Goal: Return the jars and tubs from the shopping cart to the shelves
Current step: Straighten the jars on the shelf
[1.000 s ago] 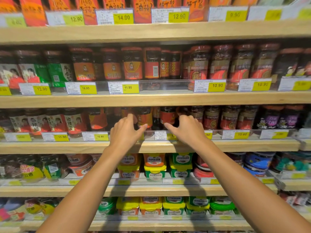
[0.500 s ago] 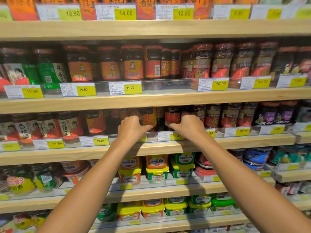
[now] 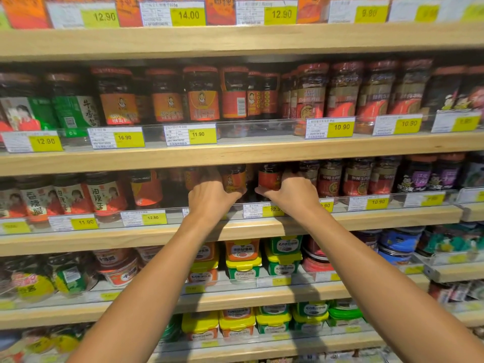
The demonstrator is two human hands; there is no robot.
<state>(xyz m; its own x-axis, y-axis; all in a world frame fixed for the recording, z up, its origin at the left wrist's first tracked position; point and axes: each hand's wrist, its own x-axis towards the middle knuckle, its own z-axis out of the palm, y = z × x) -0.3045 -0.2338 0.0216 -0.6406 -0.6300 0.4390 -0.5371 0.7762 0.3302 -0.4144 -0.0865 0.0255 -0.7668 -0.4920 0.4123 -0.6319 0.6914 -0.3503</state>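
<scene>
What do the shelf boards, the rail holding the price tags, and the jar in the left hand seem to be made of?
Shelf boards: pale wood or wood-look laminate, matte, with faint grain.
Rail: clear glossy plastic; the jars show through it.
Jar in the left hand: probably glass, perhaps clear plastic; dark contents show above the paper label.

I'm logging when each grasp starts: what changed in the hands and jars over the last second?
Both hands moved deeper into the third shelf. The left hand now grips an orange-labelled jar, and the right hand grips a red-labelled jar; a second ago their fingers were spread just in front of the jars. The neighbouring jars and price tags stayed put.
</scene>
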